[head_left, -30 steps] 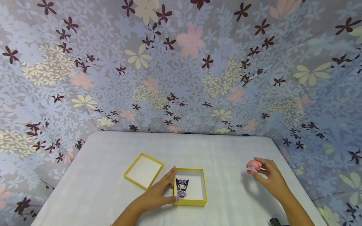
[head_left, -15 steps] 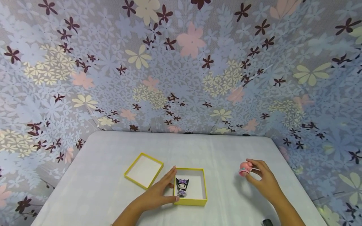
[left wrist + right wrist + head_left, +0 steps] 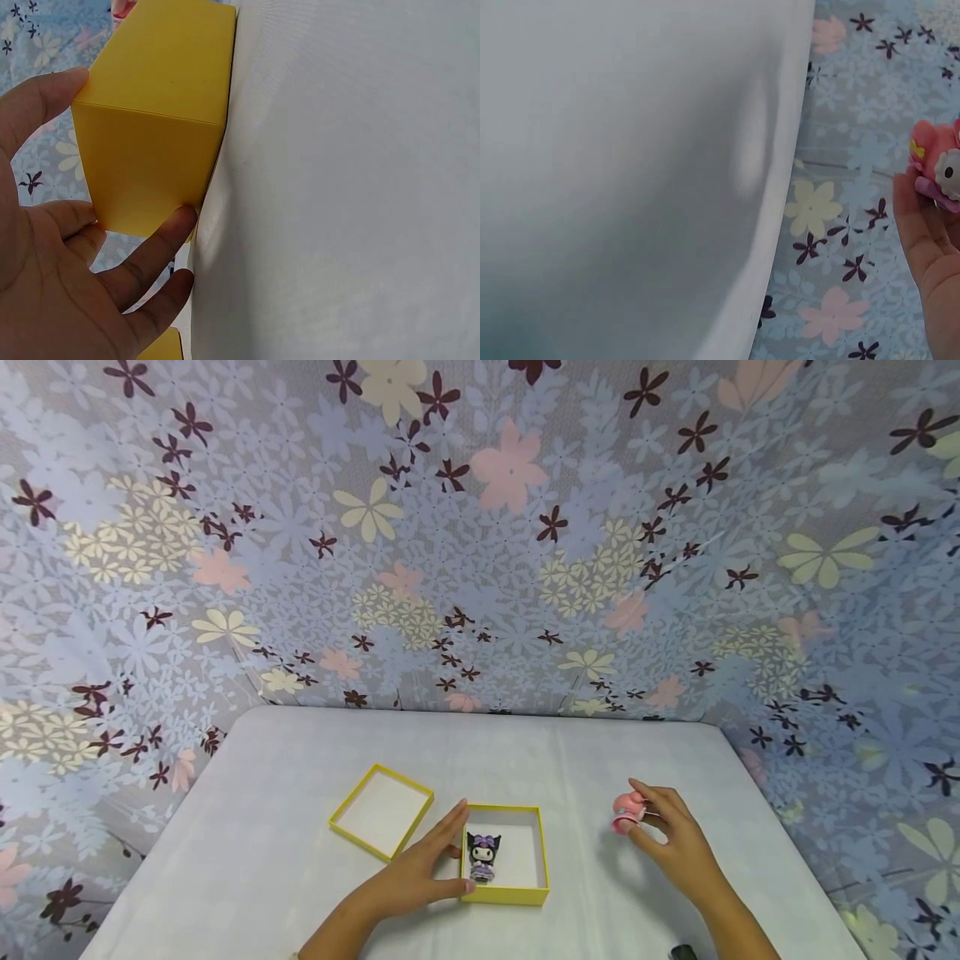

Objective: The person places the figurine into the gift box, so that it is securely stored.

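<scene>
Item 1: yellow box (image 3: pixel 505 858), open, on the white table (image 3: pixel 285 760), near the front edge. Inside, toward its 9 o'clock side, a small dark-haired figurine (image 3: pixel 482 855) stands upright.

Item 2: left hand (image 3: pixel 420 877), at 9 o'clock of the box. Fingers are spread and fairly straight, laid against the box's left wall; the thumb rests at its front corner. The left wrist view shows the fingertips (image 3: pixel 169 232) touching the outer wall.

Item 3: pink figurine (image 3: pixel 627 812), at 3 o'clock of the box, well apart from it, clear of the table. The right hand (image 3: pixel 667 843) pinches it between thumb and fingertips.

Item 4: yellow lid (image 3: pixel 381 811), lying open side up at 10 o'clock of the box, just beside the left hand.

Item 5: floral cloth (image 3: pixel 480 527) behind and around the table.
</scene>
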The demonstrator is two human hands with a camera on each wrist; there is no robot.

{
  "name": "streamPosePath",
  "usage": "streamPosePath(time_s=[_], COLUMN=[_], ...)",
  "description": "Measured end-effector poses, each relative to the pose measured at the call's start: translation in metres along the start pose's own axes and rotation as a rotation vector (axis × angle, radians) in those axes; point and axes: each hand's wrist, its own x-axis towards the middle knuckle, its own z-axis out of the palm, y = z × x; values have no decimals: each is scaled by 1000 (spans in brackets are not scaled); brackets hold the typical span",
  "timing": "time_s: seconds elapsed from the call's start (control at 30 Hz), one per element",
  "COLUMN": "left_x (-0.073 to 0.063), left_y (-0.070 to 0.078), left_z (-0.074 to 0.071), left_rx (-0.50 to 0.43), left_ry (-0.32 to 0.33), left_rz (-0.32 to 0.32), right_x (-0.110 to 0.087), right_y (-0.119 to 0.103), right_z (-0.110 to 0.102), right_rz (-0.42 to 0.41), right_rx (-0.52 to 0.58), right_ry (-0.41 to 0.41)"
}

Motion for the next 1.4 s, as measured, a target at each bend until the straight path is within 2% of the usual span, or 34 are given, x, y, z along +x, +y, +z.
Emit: streamPosePath(time_s=[0.3, 0.57, 0.9, 1.13, 1.4], left_x=[1, 1, 1, 1, 2], left_y=[-2, -3, -2, -2, -6], left_z=[0, -1, 0, 0, 1], left_rx=[11, 11, 7, 6, -4], left_ry=[3, 0, -4, -4, -8], left_rz=[-8, -17, -13, -21, -19], right_x=[0, 1, 5, 9, 17], right_y=[-7, -17, -28, -35, -46], right_z=[17, 27, 42, 53, 62], right_rz=[12, 15, -5, -68, -43], right_rx=[-19, -63, 97, 120, 138], right_ry=[0, -37, -114, -149, -213])
